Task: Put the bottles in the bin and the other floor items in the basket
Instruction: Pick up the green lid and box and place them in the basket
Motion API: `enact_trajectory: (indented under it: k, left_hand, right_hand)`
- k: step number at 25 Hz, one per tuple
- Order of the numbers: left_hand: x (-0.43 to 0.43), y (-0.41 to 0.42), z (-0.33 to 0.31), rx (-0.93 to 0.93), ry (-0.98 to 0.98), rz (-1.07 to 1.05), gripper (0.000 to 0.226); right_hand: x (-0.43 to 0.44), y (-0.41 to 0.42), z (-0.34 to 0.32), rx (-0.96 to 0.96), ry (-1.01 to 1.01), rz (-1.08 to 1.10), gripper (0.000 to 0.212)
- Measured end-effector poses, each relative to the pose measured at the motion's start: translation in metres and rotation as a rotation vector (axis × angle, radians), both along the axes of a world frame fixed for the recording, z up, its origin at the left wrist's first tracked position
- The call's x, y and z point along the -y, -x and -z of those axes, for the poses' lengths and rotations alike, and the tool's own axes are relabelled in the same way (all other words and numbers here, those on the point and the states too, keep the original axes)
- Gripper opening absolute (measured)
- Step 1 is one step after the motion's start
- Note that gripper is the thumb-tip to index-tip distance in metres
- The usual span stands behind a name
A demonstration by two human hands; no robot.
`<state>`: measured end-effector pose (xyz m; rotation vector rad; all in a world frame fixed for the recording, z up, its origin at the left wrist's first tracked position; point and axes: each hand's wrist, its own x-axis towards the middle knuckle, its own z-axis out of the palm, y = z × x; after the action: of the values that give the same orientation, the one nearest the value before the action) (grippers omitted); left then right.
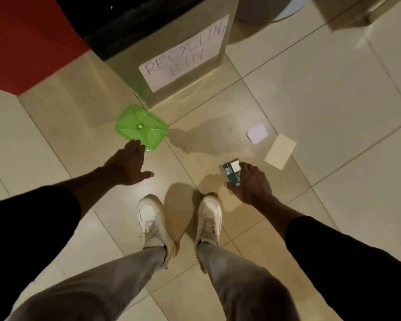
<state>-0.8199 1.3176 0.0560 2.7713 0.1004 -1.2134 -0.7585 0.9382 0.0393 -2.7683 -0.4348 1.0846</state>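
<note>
Right hand [250, 184] around small dark box [230, 170], above floor tiles [310, 100]

We note the floor tiles [310, 93] as glossy and smooth, ceramic in look, carrying soft reflections. The basket [141, 128] just beyond the left hand's fingertips [137, 144] is translucent green plastic with a shiny finish. The bin [171, 54] has a smooth, satin, metal-like wall; its sign [185, 54] is matt white paper. The small box [231, 170] under the right hand's fingers [244, 169] looks like printed card, slightly glossy. Two sheets [280, 151] past those fingers are matt paper. The shoes [151, 218] appear smooth white leather-like material; the trousers [241, 281] are matt woven cloth, the sleeves [30, 228] dark matt cloth.
</note>
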Motion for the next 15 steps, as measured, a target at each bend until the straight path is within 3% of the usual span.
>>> enact_trajectory:
  k: [4, 9, 15]
  left_hand:
    - [-0.042, -0.023, 0.125, 0.057, -0.076, -0.308, 0.099]
    - [-0.080, -0.047, 0.222, 0.182, -0.192, -0.626, 0.121]
    - [-0.086, -0.069, 0.266, 0.232, -0.201, -0.753, 0.146]
  right_hand:
    - [0.002, 0.003, 0.108, 0.055, 0.114, -0.005, 0.093]
    - [0.000, 0.029, 0.182, 0.019, 0.256, 0.180, 0.118]
    - [-0.016, 0.051, 0.213, 0.097, 0.203, 0.305, 0.103]
